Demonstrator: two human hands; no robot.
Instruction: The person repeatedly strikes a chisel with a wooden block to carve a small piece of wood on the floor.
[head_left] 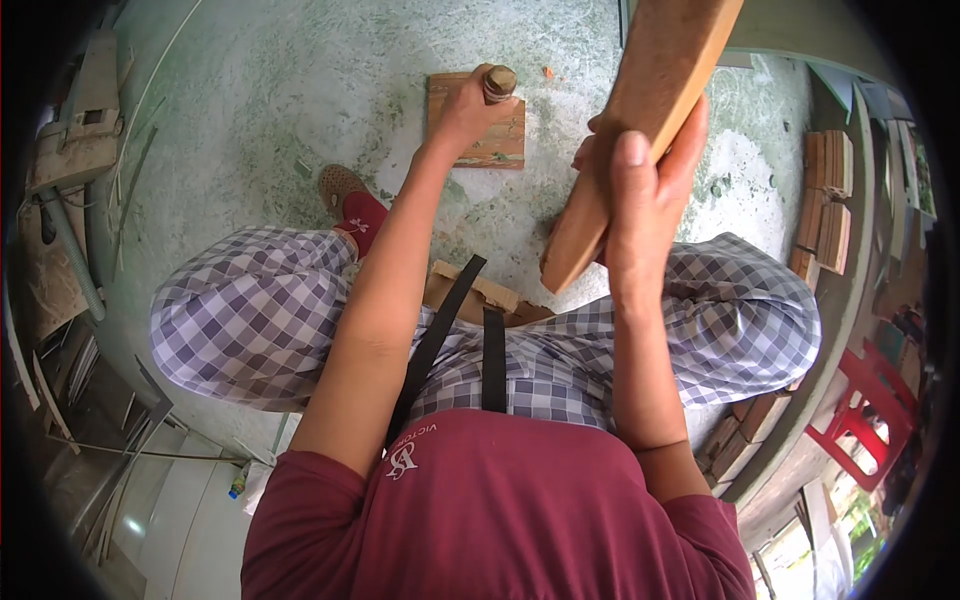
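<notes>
A: Where are your hands relative to the square board (490,140) on the floor?

B: My left hand (462,105) is down on the board, fingers wrapped tight round a short wooden peg (499,80) that stands upright on its top surface. I judge I hold it so to keep it plumb and steady over the board. My right hand (640,190) is up, above and to the right of the board, closed firmly round the lower part of a long wooden plank (650,110). The plank tilts, its far end running out of view at the top (raised like a mallet, by my reckoning).

A: Why crouch like that?

B: Knees in checked trousers (260,310) spread on either side nearer me than the board, red shoe (355,215) planted just left of it; it puts the board between my feet, within arm's reach.

A: Anything readable?

B: A white emblem (405,455) on my maroon shirt (480,510), with small lettering that seems to begin "VICTOR"; the rest is too small. Stacked wood blocks (825,200) lie well right of the board, unmarked.
</notes>
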